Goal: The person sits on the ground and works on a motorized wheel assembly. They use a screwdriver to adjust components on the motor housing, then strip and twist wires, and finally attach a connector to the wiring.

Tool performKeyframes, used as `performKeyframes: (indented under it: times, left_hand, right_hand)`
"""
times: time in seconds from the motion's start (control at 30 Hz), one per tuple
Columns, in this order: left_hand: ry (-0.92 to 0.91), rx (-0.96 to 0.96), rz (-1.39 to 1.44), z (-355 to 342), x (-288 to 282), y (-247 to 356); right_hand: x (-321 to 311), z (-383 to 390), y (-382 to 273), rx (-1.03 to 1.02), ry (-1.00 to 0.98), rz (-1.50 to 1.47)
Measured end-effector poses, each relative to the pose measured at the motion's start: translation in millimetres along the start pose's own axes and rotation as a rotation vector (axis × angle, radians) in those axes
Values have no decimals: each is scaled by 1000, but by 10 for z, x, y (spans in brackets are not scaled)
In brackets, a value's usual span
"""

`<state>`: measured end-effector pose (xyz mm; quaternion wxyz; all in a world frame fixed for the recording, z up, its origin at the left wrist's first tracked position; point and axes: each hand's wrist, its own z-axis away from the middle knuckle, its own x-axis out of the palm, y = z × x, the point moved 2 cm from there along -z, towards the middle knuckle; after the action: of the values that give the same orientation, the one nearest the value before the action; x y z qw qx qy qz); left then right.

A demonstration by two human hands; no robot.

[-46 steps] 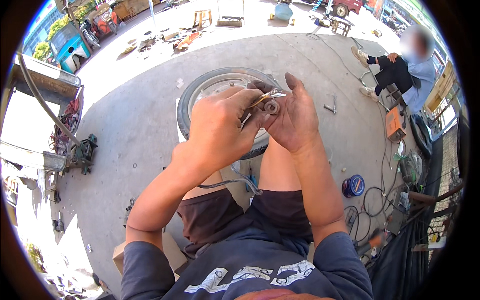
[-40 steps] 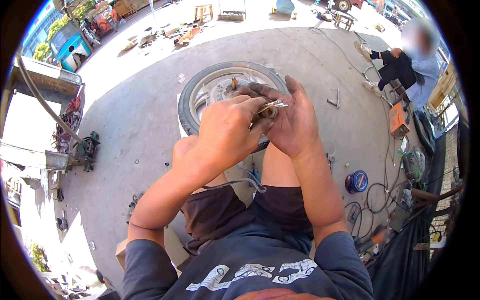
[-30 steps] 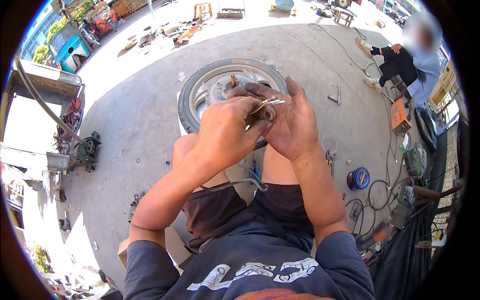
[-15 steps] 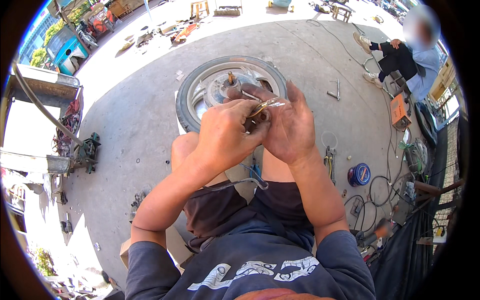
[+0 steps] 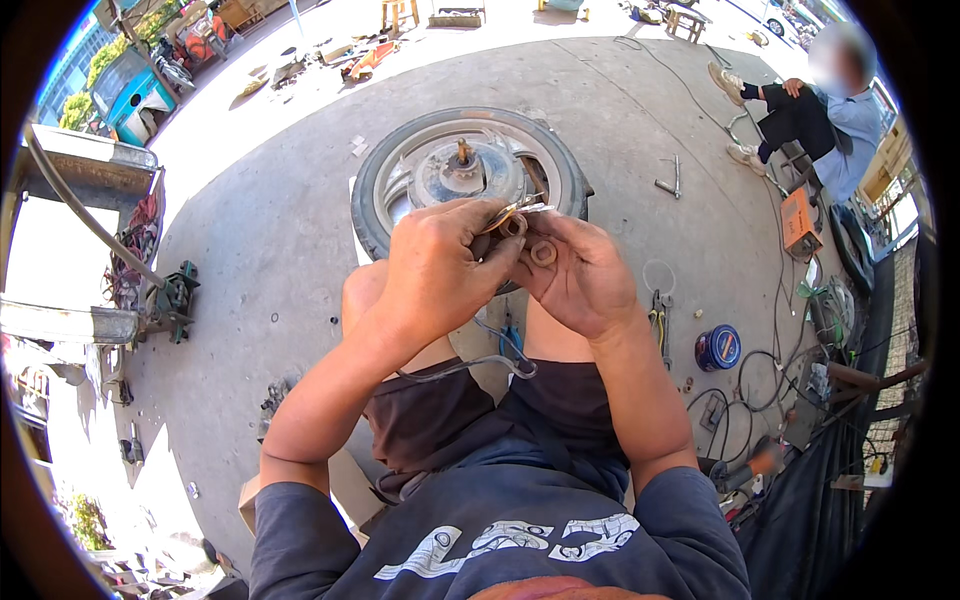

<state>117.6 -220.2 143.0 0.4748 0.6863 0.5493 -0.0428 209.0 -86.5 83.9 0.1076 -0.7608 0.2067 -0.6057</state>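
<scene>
My left hand (image 5: pixel 438 262) is closed in a pinch, with a rusty ring-shaped nut (image 5: pixel 513 226) at its thumb and fingertips. Thin wires with bright bare ends (image 5: pixel 530 208) stick out at the same fingertips. My right hand (image 5: pixel 588 280) meets it, palm up and fingers curled, and a second rusty ring, like a nut or washer (image 5: pixel 543 253), lies against those fingers. Just beyond both hands a spoked motor wheel with a tyre (image 5: pixel 478 125) lies flat, its threaded axle (image 5: pixel 462 153) pointing up. My hands hide the wheel's near part.
A dark cable (image 5: pixel 470 368) loops over my lap. Pliers (image 5: pixel 660 325) and a blue-lidded tub (image 5: pixel 718 348) stand to the right; a T-shaped wrench (image 5: pixel 672 180) lies farther off. At the far right a person (image 5: pixel 845 120) sits near an orange box (image 5: pixel 800 222). A metal cart (image 5: pixel 85 240) stands left.
My right hand's fingers have curled in from stretched out, and the second ring now shows there. Both hands have drawn slightly closer to me, uncovering more of the wheel.
</scene>
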Motion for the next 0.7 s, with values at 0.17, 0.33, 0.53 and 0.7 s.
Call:
performKeyframes:
  times: [0.17, 0.33, 0.53, 0.7]
  left_hand:
    - [-41, 33, -42, -10, -36, 34]
    - [-50, 6, -28, -1, -46, 55]
    - [-30, 3, 30, 7, -75, 58]
    - [-25, -12, -5, 15, -117, 25]
  right_hand:
    - [145, 50, 27, -4, 121, 174]
    - [106, 48, 64, -12, 211, 238]
    - [18, 66, 36, -65, 264, 264]
    - [-28, 53, -20, -178, 272, 304]
